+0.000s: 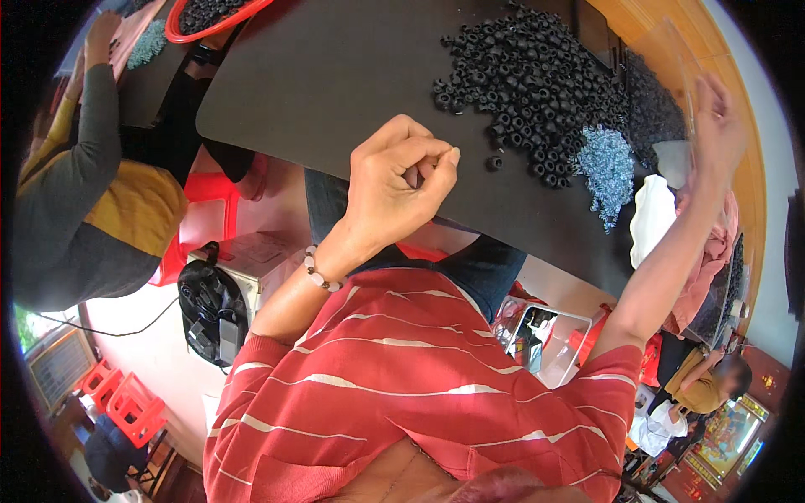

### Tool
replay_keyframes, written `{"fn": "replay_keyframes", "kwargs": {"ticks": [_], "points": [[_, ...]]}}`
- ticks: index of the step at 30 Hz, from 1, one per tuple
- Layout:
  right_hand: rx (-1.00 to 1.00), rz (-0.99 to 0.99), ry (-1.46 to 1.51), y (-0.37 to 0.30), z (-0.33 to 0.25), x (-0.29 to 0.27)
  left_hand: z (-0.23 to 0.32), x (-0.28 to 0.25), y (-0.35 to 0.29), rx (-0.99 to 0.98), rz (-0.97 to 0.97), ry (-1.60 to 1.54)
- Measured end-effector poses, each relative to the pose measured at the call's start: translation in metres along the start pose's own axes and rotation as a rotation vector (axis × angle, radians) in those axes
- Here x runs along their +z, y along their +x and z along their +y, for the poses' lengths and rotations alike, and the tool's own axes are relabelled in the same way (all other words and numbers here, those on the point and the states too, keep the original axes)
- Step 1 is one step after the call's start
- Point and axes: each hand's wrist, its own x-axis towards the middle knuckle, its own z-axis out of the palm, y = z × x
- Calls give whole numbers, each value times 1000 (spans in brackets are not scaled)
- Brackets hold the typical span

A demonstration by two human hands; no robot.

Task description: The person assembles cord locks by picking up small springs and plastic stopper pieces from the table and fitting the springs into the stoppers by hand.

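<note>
hollow black pieces, translucent blue bits — left fingers curled

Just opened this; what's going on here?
A person's left hand is curled closed above a dark table; whether it holds anything is hidden. The right hand, raised at the far right, is too blurred to show its grip. Between them lie a heap of black hollow parts and a smaller pile of pale-blue pieces.

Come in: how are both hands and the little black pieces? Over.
Left hand curled closed, any contents hidden. Right hand raised at right, blurred. Black pieces heaped on table; pale-blue heap at their lower right.
</note>
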Motion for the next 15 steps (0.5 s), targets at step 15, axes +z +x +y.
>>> {"fn": "replay_keyframes", "kwargs": {"ticks": [15], "points": [[-725,-366,489,-96,-157,76,-2,-3,3,-74,-3,-28]]}}
